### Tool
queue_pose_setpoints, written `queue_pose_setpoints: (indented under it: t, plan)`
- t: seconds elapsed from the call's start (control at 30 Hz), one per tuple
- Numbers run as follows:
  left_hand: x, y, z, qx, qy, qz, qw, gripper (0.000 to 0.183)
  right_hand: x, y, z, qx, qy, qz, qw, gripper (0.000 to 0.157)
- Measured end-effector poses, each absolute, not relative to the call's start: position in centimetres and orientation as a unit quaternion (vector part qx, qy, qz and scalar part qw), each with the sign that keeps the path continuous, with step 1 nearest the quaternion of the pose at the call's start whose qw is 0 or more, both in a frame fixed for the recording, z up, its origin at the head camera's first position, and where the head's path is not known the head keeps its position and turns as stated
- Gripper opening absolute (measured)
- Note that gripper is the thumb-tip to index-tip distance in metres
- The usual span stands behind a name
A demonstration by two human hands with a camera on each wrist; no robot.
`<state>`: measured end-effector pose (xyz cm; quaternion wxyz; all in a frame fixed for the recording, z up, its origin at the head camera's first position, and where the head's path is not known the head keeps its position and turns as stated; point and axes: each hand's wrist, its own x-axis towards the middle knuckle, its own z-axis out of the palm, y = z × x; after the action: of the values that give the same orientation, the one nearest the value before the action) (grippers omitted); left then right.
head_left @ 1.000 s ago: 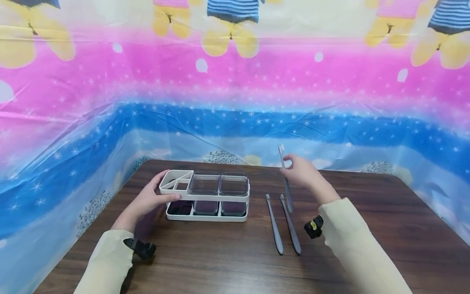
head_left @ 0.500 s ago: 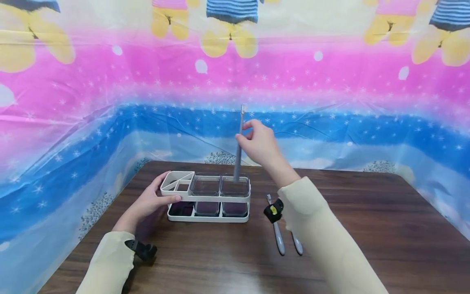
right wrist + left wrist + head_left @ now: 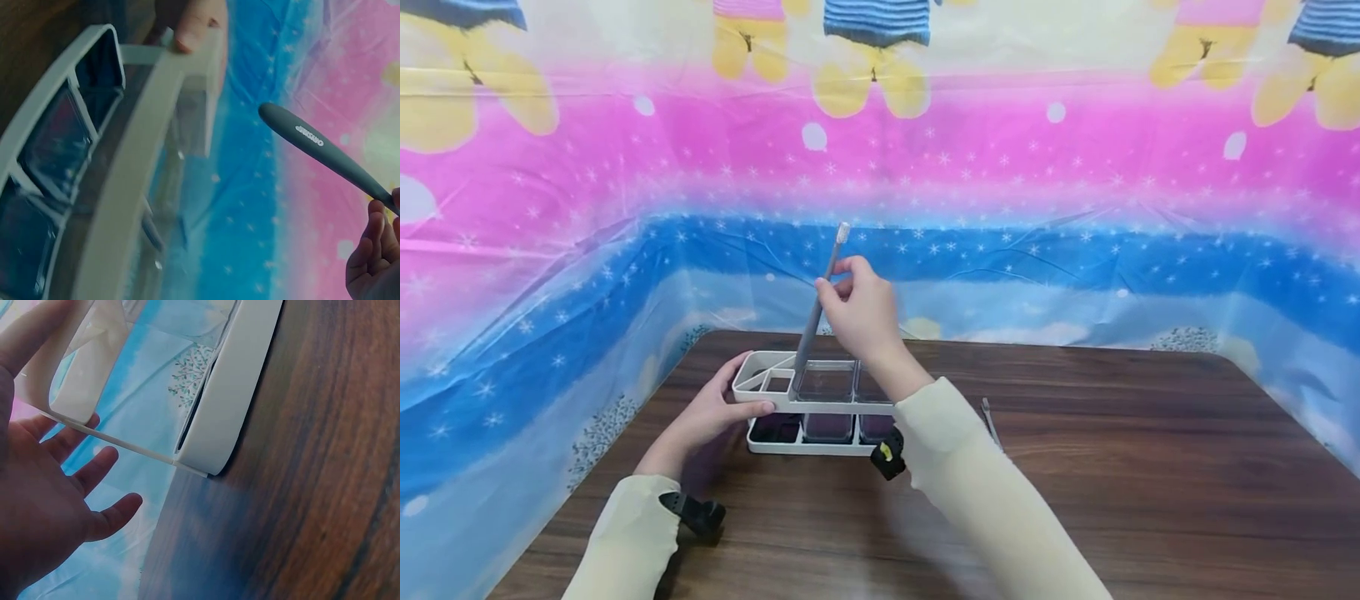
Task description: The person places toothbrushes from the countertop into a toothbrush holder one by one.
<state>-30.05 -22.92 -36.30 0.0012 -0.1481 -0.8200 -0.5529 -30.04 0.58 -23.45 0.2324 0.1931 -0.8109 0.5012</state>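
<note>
My right hand (image 3: 867, 312) pinches a grey toothbrush (image 3: 813, 325) by its neck, pale bristles uppermost. The brush leans slightly, its thick handle hanging down over the two-tier white rack (image 3: 827, 407), beside the small divided compartments at the left end. In the right wrist view the rounded handle end (image 3: 275, 115) shows in the air above the upper tier. My left hand (image 3: 706, 418) grips that left end, thumb (image 3: 752, 409) along the front and fingers behind. Clear square cups (image 3: 826, 382) sit in the upper tier.
Another toothbrush (image 3: 990, 421) lies on the dark wooden table (image 3: 1150, 467), mostly hidden by my right sleeve (image 3: 992, 492). A patterned cloth (image 3: 1075, 167) hangs around the table's back and left. Black wrist cameras (image 3: 698, 512) stick out from both wrists.
My right hand has carried the toothbrush leftward from the right side of the table to above the rack's left part. The left hand stays on the rack. My right forearm now covers the lying toothbrushes.
</note>
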Motion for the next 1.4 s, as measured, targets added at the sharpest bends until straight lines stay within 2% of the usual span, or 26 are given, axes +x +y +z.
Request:
queue_pose_setpoints:
  t: [0.2,0.83,1.4]
  plan:
    - [-30.0,-22.9,-36.4,-0.146,-0.824,-0.548,0.000,0.094,-30.0,-1.2,-25.5,0.213,-0.794,0.520,0.234,0.022]
    - [-29.9,-22.9,-36.5,-0.150,-0.823,-0.548,0.000,0.091,-29.6,-3.3,-30.4,0.226,-0.851,0.426,0.207,0.021]
    - [-29.8,-22.7,-36.4,-0.139,-0.833,-0.535,-0.001,0.092,-29.9,-3.8,-31.8,0.238,-0.879,0.375,0.174,0.020]
